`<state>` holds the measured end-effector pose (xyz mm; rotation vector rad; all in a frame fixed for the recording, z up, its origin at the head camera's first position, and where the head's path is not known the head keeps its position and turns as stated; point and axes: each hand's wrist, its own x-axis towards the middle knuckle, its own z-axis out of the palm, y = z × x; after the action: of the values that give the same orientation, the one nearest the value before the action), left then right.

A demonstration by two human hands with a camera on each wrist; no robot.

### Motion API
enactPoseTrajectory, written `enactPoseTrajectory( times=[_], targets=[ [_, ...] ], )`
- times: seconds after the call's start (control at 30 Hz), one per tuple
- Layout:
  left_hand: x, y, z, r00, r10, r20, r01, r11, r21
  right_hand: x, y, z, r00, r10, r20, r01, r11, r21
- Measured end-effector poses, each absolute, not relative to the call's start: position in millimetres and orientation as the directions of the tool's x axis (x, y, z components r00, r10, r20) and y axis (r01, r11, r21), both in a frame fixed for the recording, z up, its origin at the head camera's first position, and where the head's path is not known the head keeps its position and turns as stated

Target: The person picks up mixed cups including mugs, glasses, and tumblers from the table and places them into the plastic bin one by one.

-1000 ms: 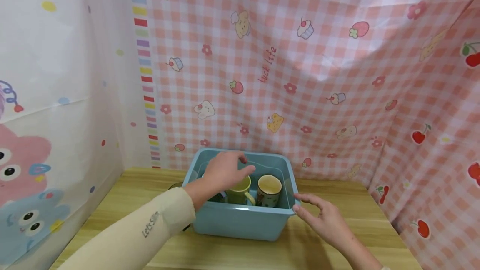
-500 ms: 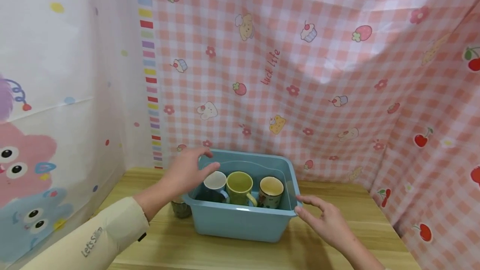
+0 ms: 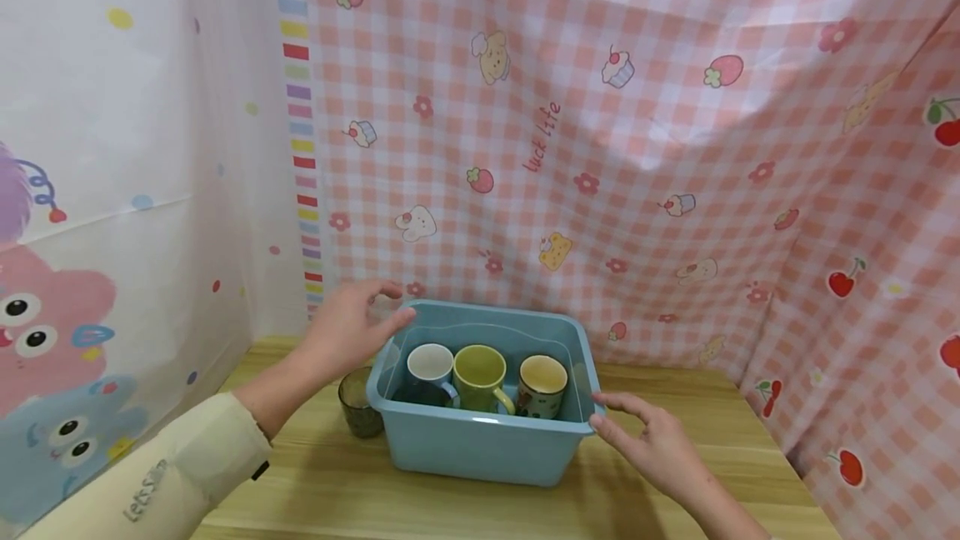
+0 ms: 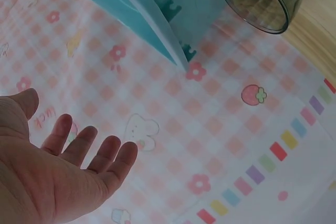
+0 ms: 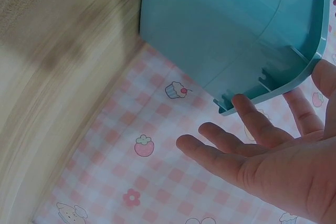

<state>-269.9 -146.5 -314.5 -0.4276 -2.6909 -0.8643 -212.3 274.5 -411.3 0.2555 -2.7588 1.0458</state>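
Note:
A blue plastic bin (image 3: 480, 444) stands on the table, holding three upright mugs. On its left is a mug with a white inside (image 3: 431, 363), a green mug (image 3: 480, 367) is in the middle, and a patterned mug (image 3: 542, 386) with a cream inside is to the right. My left hand (image 3: 345, 332) hovers over the bin's left rim, fingers spread and nothing held; the left wrist view shows its loose fingers (image 4: 119, 166). My right hand (image 3: 660, 444) touches the bin's right front corner with thumb and fingertips, fingers fairly straight. Outside the bin's left side stands a dark clear glass (image 3: 360, 413).
The wooden table (image 3: 675, 407) runs under the bin and ends at a pink checked cloth (image 3: 585, 215) hung behind and to the right. A white printed cloth (image 3: 142, 273) hangs on the left.
My left hand has moved left from above the mugs to the bin's left rim, bringing the left mug and the glass into sight. My right hand has stayed at the right corner.

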Motion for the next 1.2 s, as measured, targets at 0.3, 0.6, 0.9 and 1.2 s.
enactPoseTrajectory(
  times=[0.3,0.6,0.9,1.2],
  targets=[
    [-267,-156,-313,-0.905,0.183,0.384,0.368,0.789,0.492,-213,275,-414,-0.972,-0.091,0.218,-0.214,0.733,-0.646],
    [-263,-166,-307,-0.915,0.134,0.38,0.333,0.782,0.527,-212,275,-414,-0.969,-0.096,0.227,-0.225,0.722,-0.654],
    [-262,-178,-308,-0.914,0.123,0.386,0.324,0.795,0.513,-213,275,-415,-0.963,-0.1,0.251,-0.244,0.719,-0.65],
    [-260,-184,-316,-0.912,0.12,0.391,0.319,0.808,0.496,-212,275,-414,-0.966,-0.1,0.24,-0.239,0.707,-0.666]
  ],
)
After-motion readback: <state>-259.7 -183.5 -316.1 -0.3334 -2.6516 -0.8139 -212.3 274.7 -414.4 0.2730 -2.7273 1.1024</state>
